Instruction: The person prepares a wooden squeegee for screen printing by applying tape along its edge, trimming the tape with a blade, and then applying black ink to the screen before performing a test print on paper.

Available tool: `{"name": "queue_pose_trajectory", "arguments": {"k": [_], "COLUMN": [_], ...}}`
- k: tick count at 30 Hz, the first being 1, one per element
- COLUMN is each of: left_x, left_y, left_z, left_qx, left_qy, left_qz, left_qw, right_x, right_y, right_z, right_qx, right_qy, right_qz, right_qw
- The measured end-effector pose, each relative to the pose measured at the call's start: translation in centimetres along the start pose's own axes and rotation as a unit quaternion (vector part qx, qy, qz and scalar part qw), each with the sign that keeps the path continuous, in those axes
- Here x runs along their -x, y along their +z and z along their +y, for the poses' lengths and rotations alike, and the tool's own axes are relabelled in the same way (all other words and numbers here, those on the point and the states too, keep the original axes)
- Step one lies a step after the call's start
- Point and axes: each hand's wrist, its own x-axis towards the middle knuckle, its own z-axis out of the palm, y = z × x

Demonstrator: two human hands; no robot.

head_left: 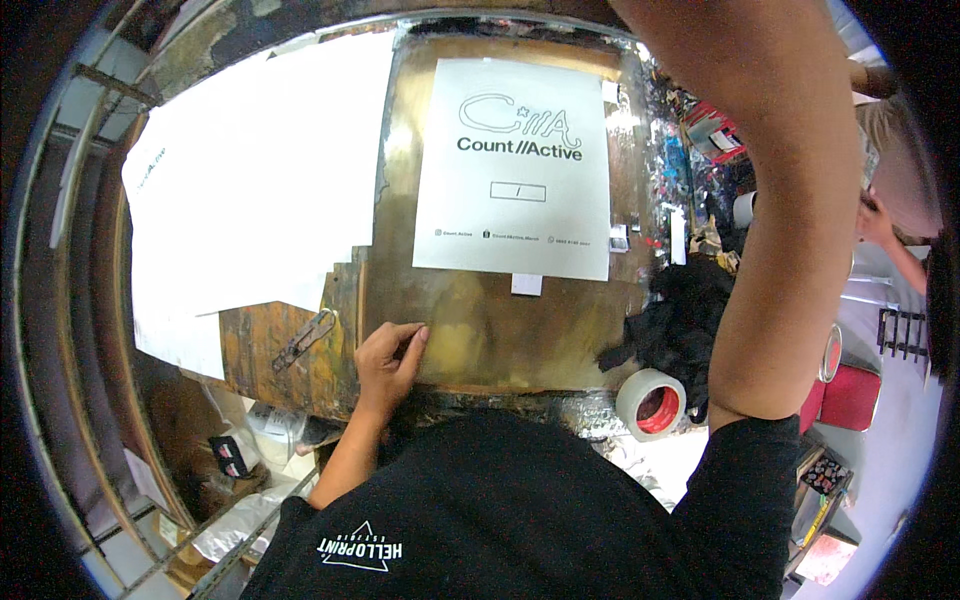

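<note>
My left hand (388, 368) rests at the near edge of the stained brown board (480, 335), its fingers curled in and the thumb beside them; nothing shows in it. My right arm (785, 250) reaches up and forward past the top of the picture, so its hand is out of sight. Ahead of my left hand a white printed sheet (530, 210) lies flat on the board, with black lettering and a small outlined box. A small white tab (526, 285) shows below its lower edge. Large white sheets (270, 180) lie overlapped to the left.
A dark metal hand tool (303, 340) lies on bare wood left of my hand. At the board's right are a tape roll (651, 404) and crumpled black cloth (672, 320). Another person's hand (876, 222) shows at far right, near a red seat (850, 400).
</note>
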Motion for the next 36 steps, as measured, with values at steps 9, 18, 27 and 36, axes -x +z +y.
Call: {"name": "queue_pose_trajectory", "arguments": {"k": [9, 18, 27, 36], "left_x": [-7.3, -33.2, -43.0, -43.1], "left_y": [-1.4, 4.5, 12.4, 9.4], "left_z": [1.5, -4.5, -11.3, -11.9], "left_qx": [-0.024, -0.124, -0.3, -0.186], "left_qy": [0.064, 0.204, 0.261, 0.217], "left_qz": [-0.011, 0.01, 0.003, -0.023], "left_qw": [0.998, 0.971, 0.918, 0.958], "right_x": [-0.6, -4.5, -4.0, -3.4], "right_y": [-0.1, -1.0, -1.3, -1.8], "right_z": [-1.2, -2.2, -2.9, -1.8], "right_qx": [0.065, 0.064, 0.077, 0.011], "right_qy": [0.062, 0.147, 0.183, 0.128], "right_qz": [-0.029, -0.165, -0.144, -0.137], "right_qw": [0.996, 0.973, 0.969, 0.982]}}
